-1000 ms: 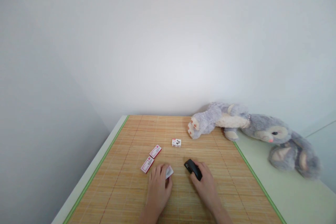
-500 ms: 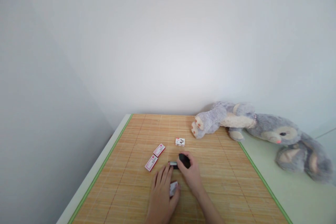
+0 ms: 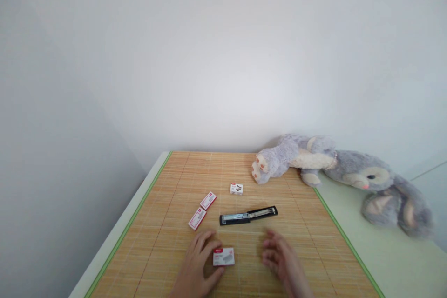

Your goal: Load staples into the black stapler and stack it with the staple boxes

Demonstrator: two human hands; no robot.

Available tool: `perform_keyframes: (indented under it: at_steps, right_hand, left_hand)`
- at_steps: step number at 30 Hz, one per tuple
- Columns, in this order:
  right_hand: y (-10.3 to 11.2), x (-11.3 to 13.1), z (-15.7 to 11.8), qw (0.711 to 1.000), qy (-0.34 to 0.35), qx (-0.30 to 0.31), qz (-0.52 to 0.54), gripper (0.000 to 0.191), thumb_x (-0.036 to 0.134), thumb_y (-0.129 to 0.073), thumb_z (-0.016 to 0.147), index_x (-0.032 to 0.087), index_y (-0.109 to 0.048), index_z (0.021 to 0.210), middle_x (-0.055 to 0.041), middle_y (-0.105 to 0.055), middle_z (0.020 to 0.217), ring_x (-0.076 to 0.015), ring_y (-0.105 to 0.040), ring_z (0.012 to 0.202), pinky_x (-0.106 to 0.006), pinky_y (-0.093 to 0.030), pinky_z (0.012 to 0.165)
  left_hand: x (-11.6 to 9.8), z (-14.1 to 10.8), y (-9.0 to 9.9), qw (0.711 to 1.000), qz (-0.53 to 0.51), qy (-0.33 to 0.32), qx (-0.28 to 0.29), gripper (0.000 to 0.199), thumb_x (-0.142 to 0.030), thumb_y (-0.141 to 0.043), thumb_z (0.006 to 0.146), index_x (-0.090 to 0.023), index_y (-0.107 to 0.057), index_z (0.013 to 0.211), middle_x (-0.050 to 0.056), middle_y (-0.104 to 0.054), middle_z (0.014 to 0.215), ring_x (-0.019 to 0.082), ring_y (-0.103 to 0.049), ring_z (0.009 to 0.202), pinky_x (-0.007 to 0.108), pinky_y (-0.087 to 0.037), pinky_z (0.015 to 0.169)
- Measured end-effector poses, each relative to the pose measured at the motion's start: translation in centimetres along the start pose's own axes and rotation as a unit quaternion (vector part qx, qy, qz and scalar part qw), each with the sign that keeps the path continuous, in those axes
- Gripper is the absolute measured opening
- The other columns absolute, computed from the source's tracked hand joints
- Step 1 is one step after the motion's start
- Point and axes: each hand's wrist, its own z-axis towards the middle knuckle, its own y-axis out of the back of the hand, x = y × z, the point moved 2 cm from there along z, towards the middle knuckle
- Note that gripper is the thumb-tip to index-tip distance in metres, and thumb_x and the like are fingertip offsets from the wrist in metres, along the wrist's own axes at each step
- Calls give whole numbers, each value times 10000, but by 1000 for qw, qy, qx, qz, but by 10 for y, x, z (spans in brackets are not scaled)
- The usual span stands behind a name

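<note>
A black stapler [image 3: 248,215] lies folded out flat on the bamboo mat, its metal inner parts facing up. Below it sits a small white and red staple box [image 3: 224,257]. My left hand [image 3: 198,265] is at the left side of that box, thumb and fingers spread around its left end; whether they touch it I cannot tell. To the right, my right hand [image 3: 281,260] hovers below the stapler, slightly blurred, its fingers loosely bent and apart with nothing in them.
Two red and white boxes [image 3: 197,219] lie end to end, left of the stapler. Behind it stands a small white box [image 3: 236,189] with a dark picture. A grey plush rabbit [image 3: 307,158] stretches along the back right, past the edge of the bamboo mat [image 3: 167,251].
My right hand has let go of the stapler and drawn back to the lower right. The stapler now lies opened out. My left hand has come off it, back beside the staple box.
</note>
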Motion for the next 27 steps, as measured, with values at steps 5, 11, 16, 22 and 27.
perform_keyframes:
  at_steps: [5,11,16,22,27]
  right_hand:
    - [-32,-33,-22,973,-100,147,-149,731,814,-674,705,198,-631,1096,36,-643,644,-87,-497,357,-199,-321,367]
    - [-34,-16,6,954,29,117,-274,717,901,-538,726,193,-595,820,99,-426,453,-57,-283,337,-227,-184,367]
    - [-13,6,15,929,30,102,-356,632,828,-496,795,207,-605,823,62,-508,483,-95,-340,333,-253,-209,376]
    - [-44,44,5,885,205,41,-416,468,605,-544,903,194,-699,1065,10,-627,595,-190,-588,566,-277,-387,543]
    - [-102,41,8,899,189,81,-385,421,494,-591,887,182,-727,1134,-32,-730,723,-212,-671,646,-291,-483,593]
  left_hand:
    - [-27,23,-8,1000,-11,-9,27,353,-373,-815,818,-345,-708,1153,43,-653,1275,299,-555,1243,455,-470,1062]
    - [-40,47,-22,999,-14,-19,33,399,-401,-842,793,-352,-714,1168,29,-677,1164,286,-580,1135,430,-463,982]
    - [-11,39,-16,1000,-18,-2,3,334,-467,-802,828,-321,-720,1117,50,-672,1195,297,-591,1144,440,-468,989]
    - [7,36,-19,998,-4,15,-62,769,-452,-876,727,-284,-556,1406,98,-572,1456,337,-499,1355,509,-382,1154]
    - [4,43,-28,997,21,16,-74,794,-457,-836,766,-282,-497,1463,93,-541,1526,330,-474,1401,522,-356,1177]
